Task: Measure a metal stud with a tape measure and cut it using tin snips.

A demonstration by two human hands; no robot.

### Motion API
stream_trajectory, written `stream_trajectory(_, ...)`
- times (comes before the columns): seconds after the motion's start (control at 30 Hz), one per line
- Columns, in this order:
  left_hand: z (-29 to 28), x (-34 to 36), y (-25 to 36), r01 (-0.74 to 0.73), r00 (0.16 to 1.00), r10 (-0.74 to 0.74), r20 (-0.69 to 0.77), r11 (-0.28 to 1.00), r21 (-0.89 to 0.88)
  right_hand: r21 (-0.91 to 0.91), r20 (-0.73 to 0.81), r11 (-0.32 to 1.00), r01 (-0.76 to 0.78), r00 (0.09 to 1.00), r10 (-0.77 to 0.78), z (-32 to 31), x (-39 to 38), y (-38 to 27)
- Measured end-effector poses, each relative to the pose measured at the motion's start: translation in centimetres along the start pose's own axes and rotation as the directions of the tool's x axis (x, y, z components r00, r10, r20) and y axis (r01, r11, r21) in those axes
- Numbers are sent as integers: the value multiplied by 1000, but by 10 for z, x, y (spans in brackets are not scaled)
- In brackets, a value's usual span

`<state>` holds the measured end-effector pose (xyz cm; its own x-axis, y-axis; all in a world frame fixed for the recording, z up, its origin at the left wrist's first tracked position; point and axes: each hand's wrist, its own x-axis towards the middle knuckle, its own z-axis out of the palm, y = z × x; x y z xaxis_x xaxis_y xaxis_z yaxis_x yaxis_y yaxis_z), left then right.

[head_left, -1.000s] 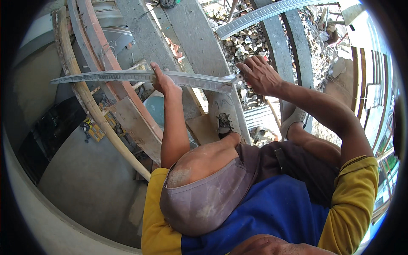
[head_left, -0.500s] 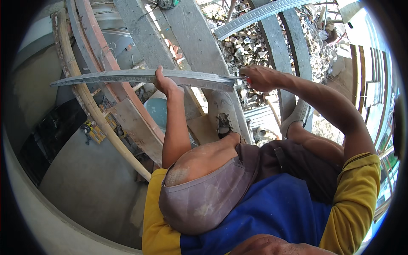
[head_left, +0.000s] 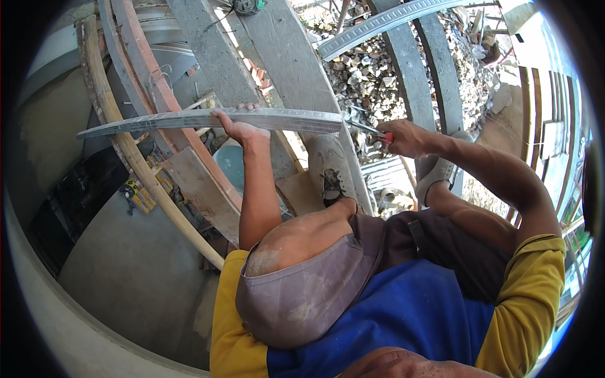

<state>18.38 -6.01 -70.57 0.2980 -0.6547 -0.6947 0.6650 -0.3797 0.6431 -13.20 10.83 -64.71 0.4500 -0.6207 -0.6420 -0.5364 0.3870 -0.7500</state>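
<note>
metal strip (head_left: 189, 120) in left grip (head_left: 242, 130); right grip (head_left: 403, 137) clasps red-handled tool (head_left: 372, 130) above rubble (head_left: 372, 82).

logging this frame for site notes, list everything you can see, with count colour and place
metal channel strip: 1, grey, held level across the middle
second metal strip: 1, grey, top, lying over the beams
red-handled tool: 1, at the held strip's right end
concrete beams: several, grey, upper centre
rubble: pile, grey, between beams
wooden planks: several, brown, left
shoes: 2, grey, on the beams
left hand: 1, gripping the held strip
right hand: 1, gripping the tool
</note>
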Motion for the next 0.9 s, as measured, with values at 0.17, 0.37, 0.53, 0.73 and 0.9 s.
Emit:
stream_trajectory(0.17,7,-5,-9,34,998,-29,-52,995,97,-66,-85,994,81,993,-87,8,6,-6)
stream_trajectory(0.37,8,-10,-20,47,996,-41,-73,996,73,-67,-97,997,23,995,-29,9,18,-9)
stream_trajectory(0.53,6,-3,-20,96,985,-88,-150,994,47,-162,-88,987,10,996,-25,10,22,-11)
stream_trajectory(0.73,11,-8,-25,49,983,-22,-183,988,145,-89,-45,994,-61,997,57,9,26,-10)
stream_trajectory(0.9,17,-14,-25,42,981,-9,-195,985,169,-69,-22,997,17,1000,-18,5,30,-4)
